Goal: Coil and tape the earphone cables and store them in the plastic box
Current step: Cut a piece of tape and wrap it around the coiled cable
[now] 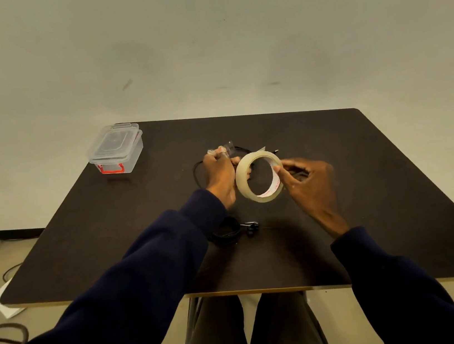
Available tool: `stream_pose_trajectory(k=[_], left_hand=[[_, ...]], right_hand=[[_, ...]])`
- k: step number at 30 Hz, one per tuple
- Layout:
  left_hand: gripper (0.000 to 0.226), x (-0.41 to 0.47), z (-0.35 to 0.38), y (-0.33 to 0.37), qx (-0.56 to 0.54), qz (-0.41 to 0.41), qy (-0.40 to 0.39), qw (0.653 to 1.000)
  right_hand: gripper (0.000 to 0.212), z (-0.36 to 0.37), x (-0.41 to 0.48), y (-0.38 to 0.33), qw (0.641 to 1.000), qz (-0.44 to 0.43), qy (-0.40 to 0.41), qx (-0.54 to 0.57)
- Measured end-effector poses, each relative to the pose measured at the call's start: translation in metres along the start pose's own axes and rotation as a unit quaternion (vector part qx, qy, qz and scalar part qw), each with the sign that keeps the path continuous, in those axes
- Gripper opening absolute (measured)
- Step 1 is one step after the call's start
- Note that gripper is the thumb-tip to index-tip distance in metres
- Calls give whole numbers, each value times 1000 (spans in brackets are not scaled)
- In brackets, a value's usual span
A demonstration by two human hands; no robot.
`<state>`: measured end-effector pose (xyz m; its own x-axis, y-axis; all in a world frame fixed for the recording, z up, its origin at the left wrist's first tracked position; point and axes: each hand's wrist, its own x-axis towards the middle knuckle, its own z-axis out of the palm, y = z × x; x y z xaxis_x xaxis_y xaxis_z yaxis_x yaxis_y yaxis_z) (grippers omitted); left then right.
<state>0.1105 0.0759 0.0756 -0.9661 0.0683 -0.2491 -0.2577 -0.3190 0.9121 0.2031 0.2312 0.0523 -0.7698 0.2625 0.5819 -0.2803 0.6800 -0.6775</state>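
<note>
Dark navy sleeves [137, 286] fill the near foreground, both forearms reaching over the dark brown table [367, 181]. Between the sleeves and the hands lies a coiled black earphone cable [227, 233], flat on the table, with its earbuds [250, 228] just to its right; whether it is already taped cannot be told.

The left hand [220, 175] holds the translucent beige roll of adhesive tape [258, 177] by its left rim, fingers closed on it; a crumpled strip of clear tape [225, 148] appears to cling to its fingertips. The right hand [308, 180] meets the roll's right rim, thumb and forefinger pinched together at the edge, apparently on the tape's free end. The roll stands on edge above the table, its opening facing the camera.

A second, loose black cable [199, 170] lies beyond and left of the left hand, partly hidden.

The lidded clear plastic box with a red clasp [116, 149] sits well apart at the far left corner, nearer the left hand.

Judgement: the pull should run rightward, away from the left hand.
</note>
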Motion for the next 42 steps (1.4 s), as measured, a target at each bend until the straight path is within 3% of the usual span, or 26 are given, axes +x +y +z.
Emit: stream_pose_trajectory(k=[4, 7, 11, 14, 16, 18, 20, 22, 25, 29, 35, 42], left_hand=[[24, -2, -12, 3, 61, -4, -55, 997], [23, -3, -29, 7, 103, -13, -79, 991], [23, -10, -49, 9, 119, -18, -109, 987], [27, -13, -59, 9, 132, -27, -119, 984], [27, -15, -64, 10, 132, -30, -123, 983], [27, -19, -67, 9, 118, -34, -117, 986], [26, -23, -70, 7, 105, -36, -105, 988], [25, -27, -73, 4, 101, -35, -98, 989], [25, -33, -81, 1, 98, -36, -100, 989], [18, -38, -92, -3, 76, -46, -94, 992], [20, -42, -104, -4, 66, -74, -96, 990], [26, -47, -119, 7, 23, -118, -166, 979]], right_hand=[[15, -20, 12, 23, 985, 88, -51, -142], [17, -37, 24, 52, 950, 176, -99, -237], [15, -47, 35, 76, 906, 269, -161, -285], [24, -42, 36, 77, 897, 279, -156, -304], [33, -34, 34, 69, 911, 192, -97, -353], [30, -22, 26, 43, 963, 89, -37, -253], [20, -1, 14, 2, 993, 96, -66, -35], [22, 21, 1, -27, 971, 160, -122, 128], [30, 45, -8, -41, 938, 218, -135, 234], [15, 62, -15, -47, 911, 244, -130, 307], [20, 68, -18, -49, 889, 273, -167, 328], [11, 56, -9, -52, 897, 255, -221, 287]])
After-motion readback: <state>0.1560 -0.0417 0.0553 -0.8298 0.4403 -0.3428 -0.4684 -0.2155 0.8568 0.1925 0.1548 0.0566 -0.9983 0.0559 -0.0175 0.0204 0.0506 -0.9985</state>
